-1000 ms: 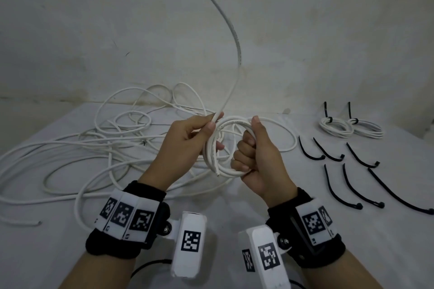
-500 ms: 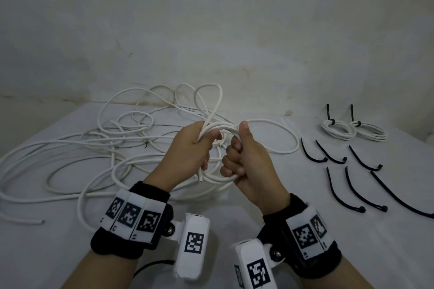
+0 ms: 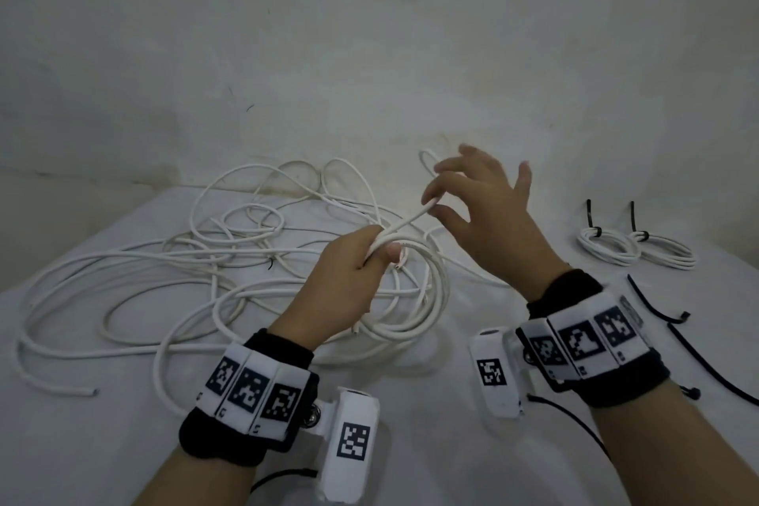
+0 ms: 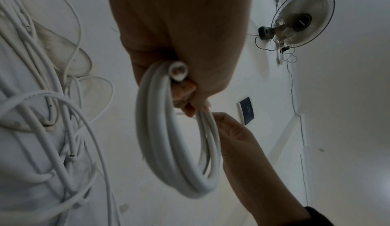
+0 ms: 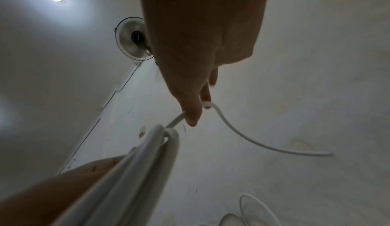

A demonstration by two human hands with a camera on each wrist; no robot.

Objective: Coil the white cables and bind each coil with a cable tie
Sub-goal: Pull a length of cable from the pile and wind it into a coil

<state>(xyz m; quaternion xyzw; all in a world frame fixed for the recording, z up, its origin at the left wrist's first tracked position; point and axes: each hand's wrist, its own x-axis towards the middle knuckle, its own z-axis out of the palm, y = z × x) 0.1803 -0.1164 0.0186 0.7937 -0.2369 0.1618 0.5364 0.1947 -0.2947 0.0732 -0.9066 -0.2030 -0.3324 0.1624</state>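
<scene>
A white table (image 3: 451,444) runs back to a stained wall. At frame centre the left hand (image 3: 345,283) is clenched round the coil (image 3: 427,300), alone now that the right hand (image 3: 484,218) has let go and moved up-right, pinching only the cable's tail end (image 3: 406,222). The winding looks nearly done; the cable ties (image 3: 657,310) wait at right, the bound coils (image 3: 636,249) farther back.

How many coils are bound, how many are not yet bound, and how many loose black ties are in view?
Bound coils: 2
Unbound coil, held by left hand: 1
Loose black ties plainly visible: 2
Total: 5
</scene>
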